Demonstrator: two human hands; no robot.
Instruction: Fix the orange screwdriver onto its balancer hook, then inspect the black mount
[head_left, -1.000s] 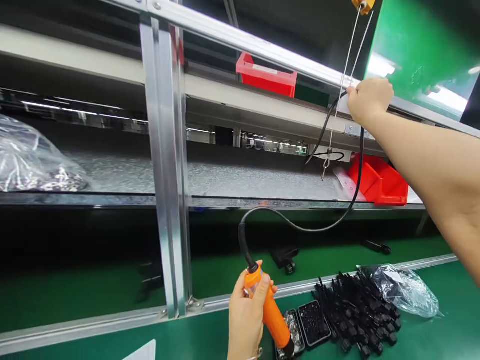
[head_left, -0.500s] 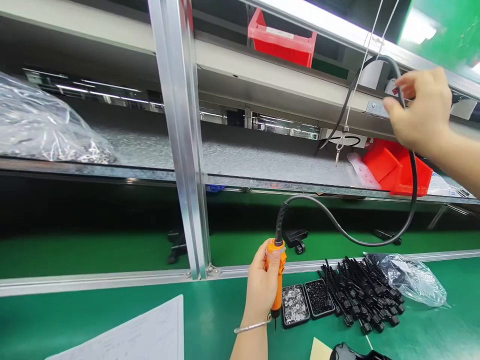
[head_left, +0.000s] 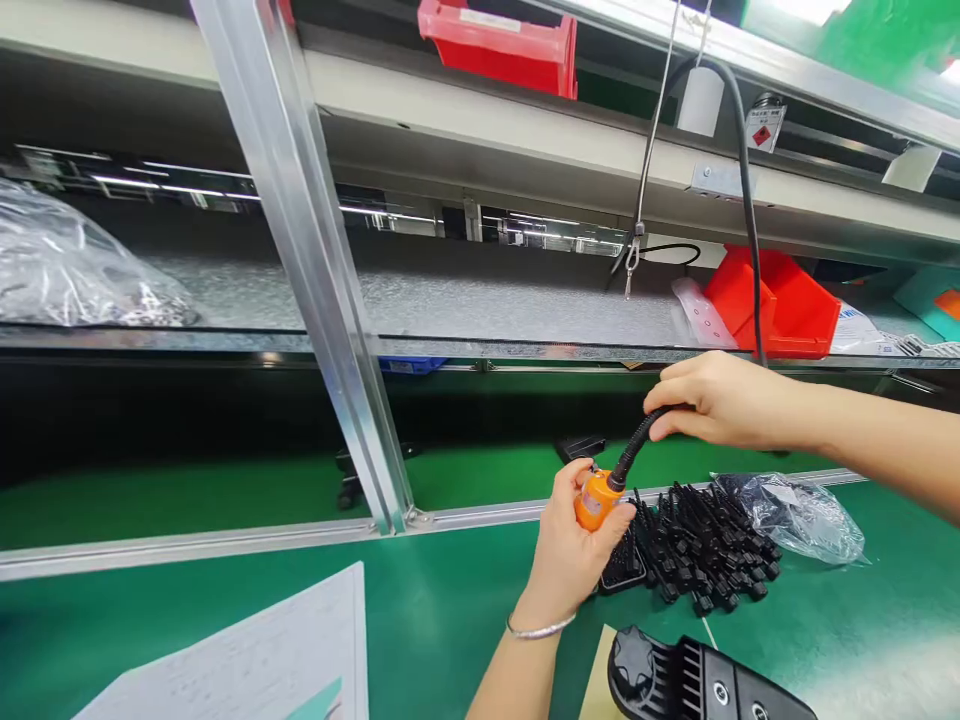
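My left hand [head_left: 566, 545] is closed around an orange electric screwdriver [head_left: 595, 503], tilted so its cable end faces up and right. The tool's lower part and tip are hidden behind the hand. With the fingers of my right hand [head_left: 701, 400] I pinch the black cable [head_left: 748, 200] beside its ribbed sleeve [head_left: 636, 447], just above the tool. From there the cable passes behind the right hand and rises in a loop to the upper shelf. Near the left hand are a small tray of black parts [head_left: 622, 565] and a pile of black plastic parts [head_left: 709, 550].
A metal upright [head_left: 300, 220] stands left of centre. A metal hook [head_left: 631, 262] hangs on a cord before the shelf. Red bins [head_left: 802, 300] sit on the shelf. Papers [head_left: 277, 660], a plastic bag [head_left: 806, 520] and a black bracket-like part [head_left: 697, 680] lie on the green bench.
My right hand has come down and left from high on the cable to the sleeve by the screwdriver. The left hand has lifted and tilted the screwdriver. The view has shifted right.
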